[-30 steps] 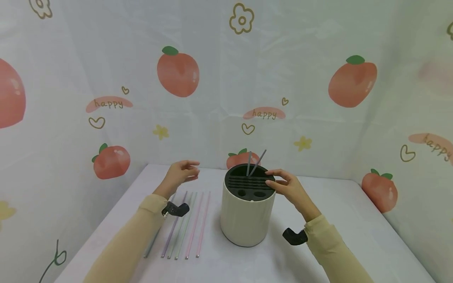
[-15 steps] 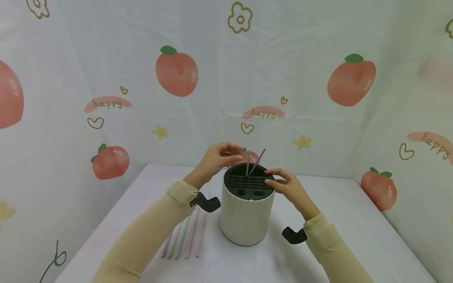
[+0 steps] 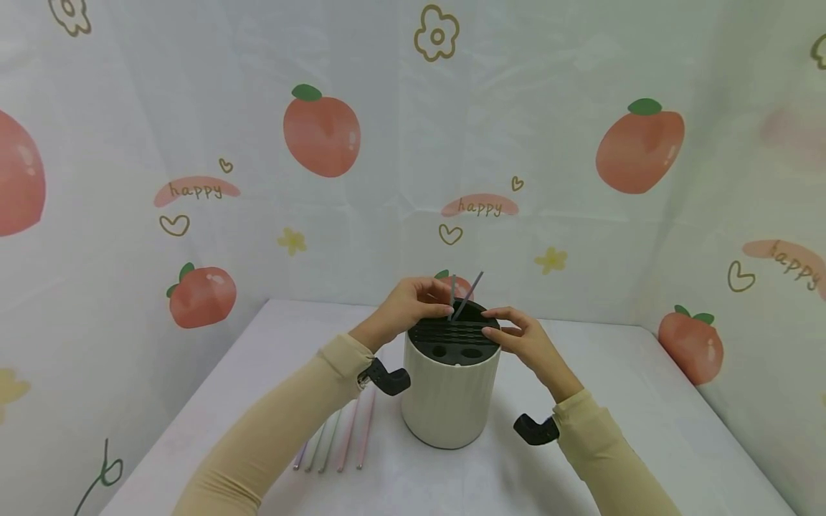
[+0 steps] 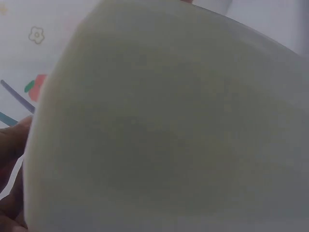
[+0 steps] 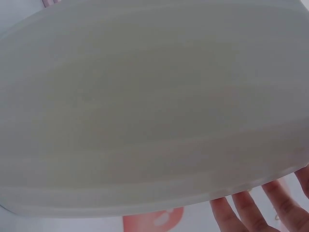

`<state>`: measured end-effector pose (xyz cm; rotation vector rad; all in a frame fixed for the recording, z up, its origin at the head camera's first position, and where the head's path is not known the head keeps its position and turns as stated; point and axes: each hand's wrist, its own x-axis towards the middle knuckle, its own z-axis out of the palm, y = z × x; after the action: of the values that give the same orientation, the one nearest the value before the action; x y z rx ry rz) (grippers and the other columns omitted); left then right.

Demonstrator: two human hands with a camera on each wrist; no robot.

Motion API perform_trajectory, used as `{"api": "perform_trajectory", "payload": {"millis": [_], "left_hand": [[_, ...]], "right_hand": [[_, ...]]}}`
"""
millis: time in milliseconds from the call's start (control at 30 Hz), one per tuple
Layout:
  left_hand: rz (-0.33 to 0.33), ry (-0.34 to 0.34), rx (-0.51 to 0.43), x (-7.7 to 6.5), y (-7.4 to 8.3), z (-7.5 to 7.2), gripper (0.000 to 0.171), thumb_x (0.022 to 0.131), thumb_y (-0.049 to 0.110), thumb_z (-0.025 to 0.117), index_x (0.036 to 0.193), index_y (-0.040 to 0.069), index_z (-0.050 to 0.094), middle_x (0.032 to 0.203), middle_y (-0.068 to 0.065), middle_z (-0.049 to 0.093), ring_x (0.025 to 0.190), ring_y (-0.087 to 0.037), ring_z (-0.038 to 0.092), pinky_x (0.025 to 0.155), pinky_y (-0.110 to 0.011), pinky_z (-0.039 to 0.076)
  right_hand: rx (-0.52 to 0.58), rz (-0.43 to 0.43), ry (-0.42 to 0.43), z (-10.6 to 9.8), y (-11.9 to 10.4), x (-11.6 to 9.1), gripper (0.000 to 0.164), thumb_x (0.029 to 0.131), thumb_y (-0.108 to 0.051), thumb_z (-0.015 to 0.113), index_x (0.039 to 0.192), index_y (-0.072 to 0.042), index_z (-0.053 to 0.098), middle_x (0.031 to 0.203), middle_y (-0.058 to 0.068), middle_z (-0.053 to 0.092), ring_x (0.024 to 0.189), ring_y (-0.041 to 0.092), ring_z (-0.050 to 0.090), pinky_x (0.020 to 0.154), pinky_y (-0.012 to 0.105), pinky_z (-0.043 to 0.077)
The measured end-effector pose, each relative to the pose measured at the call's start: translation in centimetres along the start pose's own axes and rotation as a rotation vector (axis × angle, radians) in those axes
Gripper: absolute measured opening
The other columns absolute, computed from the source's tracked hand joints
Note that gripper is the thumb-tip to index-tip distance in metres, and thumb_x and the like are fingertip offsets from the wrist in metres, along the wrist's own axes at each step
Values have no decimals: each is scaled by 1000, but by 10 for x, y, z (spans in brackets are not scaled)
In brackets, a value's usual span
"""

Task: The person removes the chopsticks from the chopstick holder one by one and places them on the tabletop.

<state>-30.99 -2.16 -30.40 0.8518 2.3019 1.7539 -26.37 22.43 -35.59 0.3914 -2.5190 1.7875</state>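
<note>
A cream cylindrical utensil holder [image 3: 449, 408] stands on the table, with a black slotted insert [image 3: 454, 353] in its top. Two thin straw-like sticks lean in its rear opening: a blue-grey one [image 3: 453, 287] and a purple-grey one [image 3: 471, 290]. My left hand [image 3: 413, 301] reaches over the rear left rim and pinches the blue-grey stick between thumb and fingers. On the right side, my right hand [image 3: 525, 340] holds the rim, thumb on the insert and fingers farther back. The holder's wall fills most of both wrist views, showing only fingers [image 5: 248, 212] at the edge.
Several pastel sticks [image 3: 348, 437], purple, green and pink, lie side by side left of the holder, partly under my left forearm. A white cloth backdrop [image 3: 387, 229] with fruit prints stands behind the white table [image 3: 581, 459].
My left hand has moved right, from above the loose sticks to the holder's rear opening, then lowered to the blue-grey stick. My right hand has stayed at the rim.
</note>
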Motion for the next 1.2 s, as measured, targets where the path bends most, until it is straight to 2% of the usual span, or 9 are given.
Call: {"api": "perform_trajectory", "payload": {"millis": [333, 467, 533, 633, 767, 867, 933, 1033, 1200], "left_hand": [[7, 6, 47, 2, -1, 1, 20, 85, 7, 73, 104, 2, 67, 101, -8, 68, 95, -16, 66, 83, -27, 56], [66, 34, 32, 4, 6, -3, 18, 86, 7, 73, 101, 2, 66, 97, -6, 68, 88, -13, 66, 79, -26, 56], [119, 63, -19, 5, 14, -9, 16, 86, 5, 72, 100, 1, 65, 92, -3, 67, 85, -12, 66, 79, -26, 57], [221, 128, -171, 6, 32, -22, 13, 86, -2, 69, 98, 0, 63, 87, 1, 66, 81, -13, 67, 79, -29, 59], [366, 270, -387, 3, 62, -51, 21, 87, -12, 63, 101, 4, 63, 85, 0, 65, 79, -14, 68, 80, -32, 60], [435, 396, -461, -4, 75, -77, 25, 86, -10, 64, 104, 8, 65, 86, -2, 65, 78, -13, 69, 79, -33, 60], [437, 458, -478, -10, 77, -95, 26, 86, -7, 67, 106, 9, 66, 86, -3, 64, 78, -14, 69, 78, -32, 60], [379, 518, -466, -21, 66, -118, 29, 86, -2, 69, 113, 8, 65, 86, -4, 64, 78, -14, 69, 78, -30, 60], [155, 552, -355, -40, 24, -148, 40, 88, 2, 68, 127, 8, 61, 84, 1, 65, 77, -10, 68, 74, -23, 60]], "right_hand": [[8, 0, -6, 0, -1, -1, 43, 92, -27, 67, 130, -9, 58, 138, 14, 51, 108, 12, 62, 93, 38, 52], [5, -6, -4, 0, 0, -1, 42, 92, -26, 67, 129, -9, 58, 139, 14, 51, 108, 14, 62, 92, 38, 52], [1, -10, -3, 0, 0, -1, 42, 92, -26, 67, 129, -9, 58, 139, 13, 50, 111, 18, 62, 93, 39, 52], [-11, -11, -2, 0, 1, -1, 42, 92, -27, 67, 129, -10, 58, 139, 13, 50, 116, 25, 60, 95, 42, 52], [-11, -14, -5, 0, 1, -1, 42, 93, -27, 66, 130, -9, 57, 140, 14, 49, 118, 27, 59, 96, 43, 52], [0, -16, -8, 0, 1, -1, 42, 93, -26, 66, 130, -9, 57, 140, 14, 49, 117, 25, 59, 95, 41, 52], [-1, -16, -7, -1, 1, -1, 42, 93, -26, 66, 130, -9, 57, 139, 14, 49, 116, 24, 60, 95, 41, 52], [-5, -16, -3, -1, 0, -1, 42, 92, -26, 67, 130, -8, 58, 139, 14, 50, 115, 21, 60, 95, 41, 52], [-2, -13, -3, 0, 0, -1, 42, 92, -26, 67, 130, -9, 58, 138, 14, 51, 109, 13, 62, 94, 39, 52]]}}
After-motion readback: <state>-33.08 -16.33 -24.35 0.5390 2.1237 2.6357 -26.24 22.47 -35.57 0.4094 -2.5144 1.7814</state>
